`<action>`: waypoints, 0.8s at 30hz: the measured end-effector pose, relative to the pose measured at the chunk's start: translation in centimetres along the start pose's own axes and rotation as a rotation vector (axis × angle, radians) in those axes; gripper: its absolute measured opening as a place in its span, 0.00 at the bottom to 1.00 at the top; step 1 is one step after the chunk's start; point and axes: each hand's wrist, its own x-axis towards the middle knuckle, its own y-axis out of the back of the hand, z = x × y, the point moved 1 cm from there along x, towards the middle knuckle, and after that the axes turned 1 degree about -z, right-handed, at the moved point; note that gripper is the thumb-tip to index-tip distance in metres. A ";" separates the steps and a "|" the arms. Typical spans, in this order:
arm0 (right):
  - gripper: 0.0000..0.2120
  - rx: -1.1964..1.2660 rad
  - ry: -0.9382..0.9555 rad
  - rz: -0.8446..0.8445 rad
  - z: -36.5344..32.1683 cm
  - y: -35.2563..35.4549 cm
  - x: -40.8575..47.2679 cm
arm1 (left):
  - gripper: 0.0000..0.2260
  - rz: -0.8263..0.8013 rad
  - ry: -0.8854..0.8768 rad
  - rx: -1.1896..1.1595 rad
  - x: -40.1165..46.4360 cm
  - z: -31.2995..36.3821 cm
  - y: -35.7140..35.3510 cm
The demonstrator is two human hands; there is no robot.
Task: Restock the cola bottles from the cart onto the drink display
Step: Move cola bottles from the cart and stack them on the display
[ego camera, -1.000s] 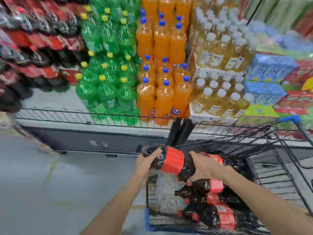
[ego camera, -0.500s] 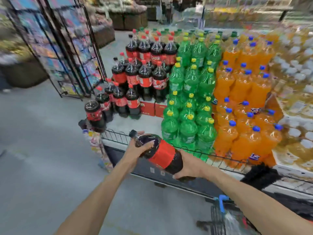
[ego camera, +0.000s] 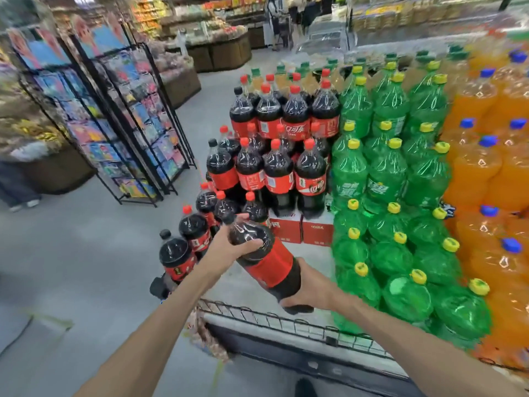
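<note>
I hold a large cola bottle (ego camera: pixel 267 263) with a red label, tilted with its cap pointing up and left, over the low front shelf of the drink display (ego camera: pixel 286 320). My left hand (ego camera: pixel 229 245) grips its shoulder near the neck. My right hand (ego camera: pixel 307 290) cups its base. Stacked cola bottles (ego camera: pixel 279 167) rise in tiers just behind, with a short row of cola bottles (ego camera: pixel 194 230) along the left edge. The cart is out of view.
Green soda bottles (ego camera: pixel 386 196) fill the display to the right, orange ones (ego camera: pixel 486 167) further right. A low wire rail (ego camera: pixel 286 320) runs along the display's front edge. Black wire racks of packets (ego camera: pixel 128 118) stand on the left across the grey floor. People stand far back.
The bottle came up out of the cart and moved left toward the cola stack. My view swung left with it, so the cart dropped out of sight.
</note>
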 end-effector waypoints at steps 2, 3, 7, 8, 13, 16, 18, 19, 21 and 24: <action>0.43 0.062 -0.020 0.042 0.3 0.1 3.4 | 0.31 -0.035 -0.016 0.065 4.4 0.1 0.8; 0.43 0.094 -0.047 0.065 0.6 0.1 4.9 | 0.31 -0.063 -0.018 0.099 6.3 0.2 1.0; 0.39 0.278 -0.095 0.170 2.7 -0.3 9.8 | 0.37 -0.190 -0.014 0.240 13.4 -0.2 0.8; 0.40 0.316 -0.109 0.194 3.5 -0.5 10.9 | 0.38 -0.214 -0.013 0.269 14.9 -0.3 0.5; 0.47 0.426 -0.213 0.339 7.8 -2.5 15.5 | 0.33 -0.346 -0.031 0.399 21.2 -2.4 -1.2; 0.51 0.528 -0.272 0.388 10.1 -3.7 18.0 | 0.32 -0.402 -0.093 0.485 24.2 -3.9 -2.4; 0.52 0.573 -0.289 0.414 11.2 -4.3 19.8 | 0.33 -0.425 -0.120 0.525 26.0 -5.0 -3.0; 0.52 0.605 -0.265 0.413 12.6 -5.2 20.7 | 0.34 -0.435 -0.123 0.539 26.7 -5.6 -3.2; 0.52 0.622 -0.285 0.435 14.6 -6.4 22.2 | 0.36 -0.434 -0.117 0.536 27.9 -6.8 -3.5; 0.47 0.615 -0.266 0.474 14.3 -7.1 23.1 | 0.36 -0.411 -0.138 0.521 28.6 -9.0 -3.8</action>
